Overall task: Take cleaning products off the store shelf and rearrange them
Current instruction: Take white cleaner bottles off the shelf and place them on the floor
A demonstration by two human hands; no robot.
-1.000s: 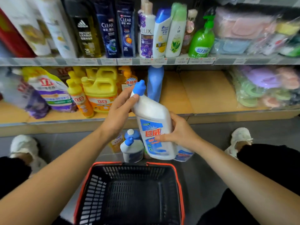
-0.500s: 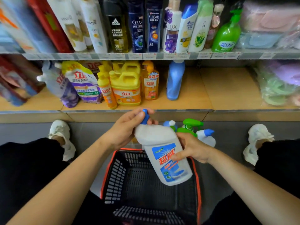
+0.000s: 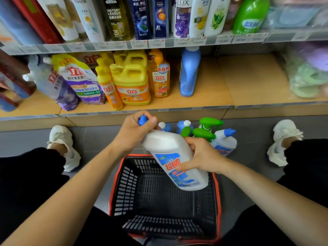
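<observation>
We've got the white cleaner btl (image 3: 174,148) in both hands, tilted, cap end up & toward the shelf, base end over the open red-rimmed basket (image 3: 113,189) on the floor betw. our knees. Left hand (image 3: 133,134): fingers curled round the blue cap (image 3: 142,120) & neck. Right hand (image 3: 204,157): grips the btl body from the right side, thumb across the blue label, other fingers wrapped behind.

On the grey floor (image 3: 252,128) just past the basket stand more products: green trigger sprayers (image 3: 211,122), a white btl w/ blue cap (image 3: 225,141) and blue-topped btls (image 3: 182,125), close together.

Lower shelf (image 3: 248,80): tall blue btl (image 3: 189,73) alone near the middle, yellow jug (image 3: 132,82) & orange dish-soap btls (image 3: 160,80) to its left, refill pouches (image 3: 79,80) further left. Upper shelf (image 3: 159,43) carries shampoo btls.
</observation>
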